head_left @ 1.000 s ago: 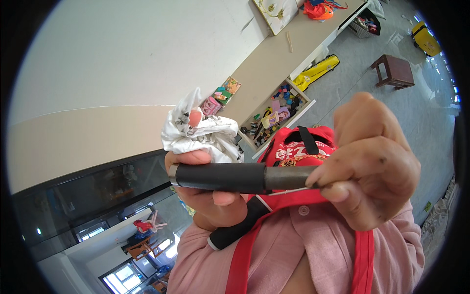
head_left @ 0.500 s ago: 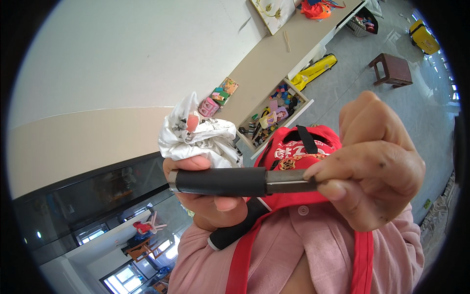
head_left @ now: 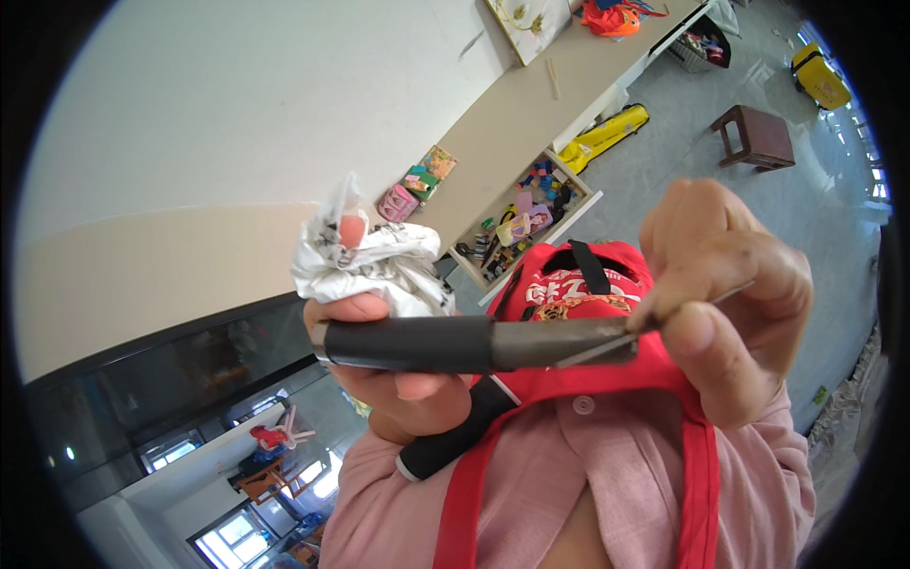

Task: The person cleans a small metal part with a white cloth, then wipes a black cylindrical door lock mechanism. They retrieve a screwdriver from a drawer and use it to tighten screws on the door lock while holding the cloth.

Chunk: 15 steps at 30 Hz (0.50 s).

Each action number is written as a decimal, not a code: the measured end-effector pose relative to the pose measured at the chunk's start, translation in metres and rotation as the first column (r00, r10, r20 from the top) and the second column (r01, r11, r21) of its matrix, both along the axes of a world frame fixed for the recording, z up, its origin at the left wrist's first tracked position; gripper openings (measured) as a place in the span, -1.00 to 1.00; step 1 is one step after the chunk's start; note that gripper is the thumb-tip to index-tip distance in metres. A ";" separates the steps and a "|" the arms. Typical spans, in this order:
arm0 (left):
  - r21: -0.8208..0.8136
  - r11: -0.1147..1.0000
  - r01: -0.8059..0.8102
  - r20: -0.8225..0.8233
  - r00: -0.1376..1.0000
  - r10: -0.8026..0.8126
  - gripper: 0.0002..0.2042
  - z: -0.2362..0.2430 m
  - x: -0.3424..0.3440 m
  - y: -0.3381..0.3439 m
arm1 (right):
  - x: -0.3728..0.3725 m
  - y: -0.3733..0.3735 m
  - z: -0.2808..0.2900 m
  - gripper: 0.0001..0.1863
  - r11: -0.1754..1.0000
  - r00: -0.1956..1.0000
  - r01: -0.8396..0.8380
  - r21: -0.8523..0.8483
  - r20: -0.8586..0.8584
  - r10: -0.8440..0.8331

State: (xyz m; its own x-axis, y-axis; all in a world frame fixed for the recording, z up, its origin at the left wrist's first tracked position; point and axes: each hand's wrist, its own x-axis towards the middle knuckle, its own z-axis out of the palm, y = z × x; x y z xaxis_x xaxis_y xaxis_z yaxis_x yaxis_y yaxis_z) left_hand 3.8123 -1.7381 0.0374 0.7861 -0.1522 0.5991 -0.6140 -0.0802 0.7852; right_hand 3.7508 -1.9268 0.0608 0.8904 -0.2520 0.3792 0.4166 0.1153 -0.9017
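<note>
We see 2 hands held close to the camera, sharing 1 long dark tool. Our left hand point(head_left: 393, 379) is wrapped shut around the tool's black handle point(head_left: 408, 343), with the thumb over the top and the fingers curled underneath. The same hand also pins 1 crumpled white paper wad point(head_left: 365, 261) against the top of the handle; 1 fingertip shows through the paper. Our right hand point(head_left: 730, 294) is pinched closed on the far end of the tool's grey blade point(head_left: 559, 343), thumb below and fingers above. The blade runs level from the handle on the left to the right-hand pinch, so the tool spans the gap between both hands.

The blade's tip is hidden inside the right fingers, and we cannot tell what kind of tool it is. A second black grip point(head_left: 455, 436) pokes out below the left palm; what it joins is hidden.

Behind the hands are 1 pink shirt point(head_left: 588, 474) and 1 red apron point(head_left: 578, 294). Farther off lie 1 open box of mixed small items point(head_left: 526, 213), 1 brown stool point(head_left: 754, 137) and 1 long yellow bag point(head_left: 607, 137), all small and hard to read.
</note>
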 end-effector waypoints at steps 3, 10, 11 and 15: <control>-0.106 0.993 -0.051 -0.004 0.999 0.051 -0.48 -0.012 0.007 0.005 | -0.008 0.005 -0.010 -0.70 0.984 0.998 -0.061 0.168 0.015 0.060; -0.859 0.510 0.039 -0.309 0.754 -0.579 -0.57 0.005 0.002 -0.005 | -0.018 0.011 -0.028 -0.71 0.986 0.989 -0.004 0.169 -0.145 0.029; -0.913 0.408 -0.004 -0.296 0.695 -0.655 -0.60 0.007 0.005 -0.005 | -0.015 0.011 -0.029 -0.71 0.994 0.992 0.012 0.113 -0.122 0.002; -0.967 0.224 -0.121 -0.254 0.524 -0.813 -0.66 0.009 0.005 -0.002 | -0.004 0.017 -0.027 -0.73 0.994 0.998 0.044 -0.102 -0.040 -0.049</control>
